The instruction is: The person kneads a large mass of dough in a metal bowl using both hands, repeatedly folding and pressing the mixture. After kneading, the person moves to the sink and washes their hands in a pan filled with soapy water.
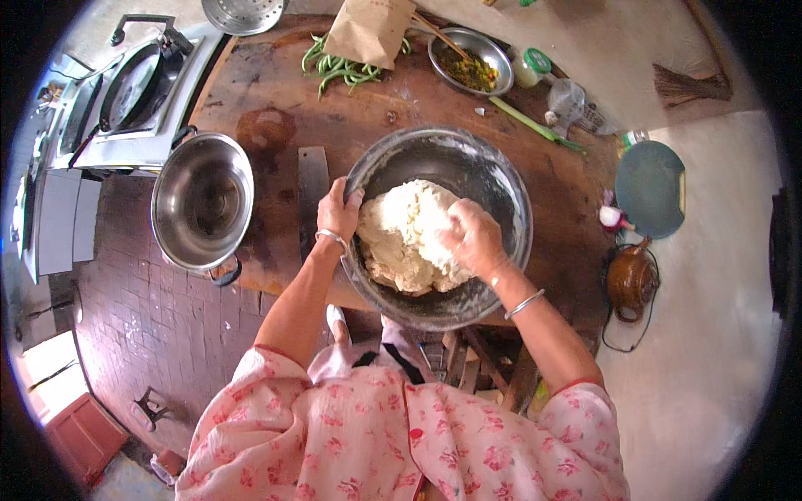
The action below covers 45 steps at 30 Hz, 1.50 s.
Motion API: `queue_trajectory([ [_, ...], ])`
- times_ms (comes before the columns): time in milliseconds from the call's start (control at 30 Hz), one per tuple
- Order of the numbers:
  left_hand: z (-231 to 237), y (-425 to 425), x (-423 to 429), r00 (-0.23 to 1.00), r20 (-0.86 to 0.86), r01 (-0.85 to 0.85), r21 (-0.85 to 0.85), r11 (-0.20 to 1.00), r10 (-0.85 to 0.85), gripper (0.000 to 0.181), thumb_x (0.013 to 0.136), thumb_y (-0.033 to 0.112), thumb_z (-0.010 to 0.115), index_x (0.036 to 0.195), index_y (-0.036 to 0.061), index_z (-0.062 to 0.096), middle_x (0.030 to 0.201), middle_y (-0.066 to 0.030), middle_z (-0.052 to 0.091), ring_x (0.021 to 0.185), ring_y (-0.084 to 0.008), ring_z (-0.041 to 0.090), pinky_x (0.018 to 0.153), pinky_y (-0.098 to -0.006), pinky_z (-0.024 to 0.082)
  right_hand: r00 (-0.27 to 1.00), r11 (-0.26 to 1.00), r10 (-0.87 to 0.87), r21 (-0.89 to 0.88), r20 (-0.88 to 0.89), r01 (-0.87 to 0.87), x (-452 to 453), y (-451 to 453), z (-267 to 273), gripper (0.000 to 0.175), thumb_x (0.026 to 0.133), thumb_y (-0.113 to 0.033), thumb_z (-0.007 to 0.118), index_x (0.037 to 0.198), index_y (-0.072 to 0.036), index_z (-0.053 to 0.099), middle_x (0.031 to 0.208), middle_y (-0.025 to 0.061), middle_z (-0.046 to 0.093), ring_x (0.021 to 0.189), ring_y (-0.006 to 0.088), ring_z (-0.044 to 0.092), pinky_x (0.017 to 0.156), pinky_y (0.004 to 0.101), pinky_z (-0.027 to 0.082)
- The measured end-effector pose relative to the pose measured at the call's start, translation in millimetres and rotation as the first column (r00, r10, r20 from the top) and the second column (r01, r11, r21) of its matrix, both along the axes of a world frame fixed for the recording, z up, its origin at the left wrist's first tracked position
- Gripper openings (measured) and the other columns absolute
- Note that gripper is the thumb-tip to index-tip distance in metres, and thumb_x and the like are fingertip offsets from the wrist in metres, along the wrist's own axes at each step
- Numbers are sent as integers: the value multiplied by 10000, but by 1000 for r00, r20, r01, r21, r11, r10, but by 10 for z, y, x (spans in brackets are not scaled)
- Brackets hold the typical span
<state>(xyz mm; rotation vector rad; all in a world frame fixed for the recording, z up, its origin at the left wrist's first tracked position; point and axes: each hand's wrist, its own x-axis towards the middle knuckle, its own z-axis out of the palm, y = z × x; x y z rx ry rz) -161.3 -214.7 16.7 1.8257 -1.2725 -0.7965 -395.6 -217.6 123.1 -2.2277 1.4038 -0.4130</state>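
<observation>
A large dark mixing bowl (432, 153) with flour smeared on its walls stands at the table's near edge. Inside lies a big, rough lump of pale dough (395, 244), with loose dry flour over its top. My left hand (338, 211) grips the bowl's left rim, thumb on the inner side. On the right part of the dough, my right hand (473, 238) has its fingers curled into the floury surface; the fingertips are partly hidden and slightly blurred. A cleaver (312, 181) lies flat on the table just left of the bowl, its lower part beside my left hand.
On the wooden table (276, 181) are a steel pot (203, 200) at the left edge, green beans (348, 70) under a paper bag (371, 31), a bowl of chopped food (467, 70) with chopsticks, and a scallion (532, 122). A brown teapot (631, 275) sits right. A stove holds a wok (131, 87).
</observation>
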Motion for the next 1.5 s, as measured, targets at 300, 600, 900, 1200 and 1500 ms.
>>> queue_trajectory([
  [300, 21, -100, -58, 991, 91, 97, 59, 994, -102, 349, 810, 269, 554, 1107, 95, 497, 886, -190, 608, 843, -372, 569, 715, -422, 448, 857, 949, 284, 2, -430, -314, 304, 1001, -73, 189, 667, -204, 614, 786, -69, 557, 749, 100, 595, 759, 252, 588, 653, 366, 465],
  [600, 63, -152, -59, 989, 34, 138, 128, 982, -143, 382, 814, 274, 540, 1143, 88, 478, 866, -208, 608, 815, -381, 578, 695, -425, 460, 740, 931, 352, 132, -574, -341, 518, 489, -532, 67, 667, -126, 547, 654, -100, 607, 589, 88, 608, 577, 254, 624, 498, 374, 478],
  [900, 85, -117, -21, 985, -94, 152, 102, 983, -143, 327, 816, 210, 543, 1095, 54, 475, 751, -230, 583, 711, -388, 578, 616, -393, 454, 882, 929, 298, -100, -366, -355, 372, -38, -898, 60, 618, -151, 542, 665, -126, 570, 529, 73, 564, 501, 245, 588, 436, 360, 441],
  [1200, 110, -117, -73, 984, 34, 173, -4, 985, -173, 264, 834, 219, 543, 1028, 46, 497, 665, -151, 549, 580, -207, 529, 562, -321, 436, 963, 933, 270, -251, 19, -257, 193, -370, -909, 104, 704, -187, 561, 714, -101, 504, 493, 69, 478, 441, 254, 507, 430, 335, 438],
  [1500, -23, -146, 23, 957, 268, 112, -8, 994, -106, 350, 822, 290, 520, 1104, 86, 478, 812, -216, 588, 760, -403, 562, 641, -440, 443, 758, 737, -177, 595, 627, -320, -622, 118, -132, 384, 812, -277, 585, 1091, -24, 509, 982, 145, 549, 833, 213, 593, 644, 290, 520],
])
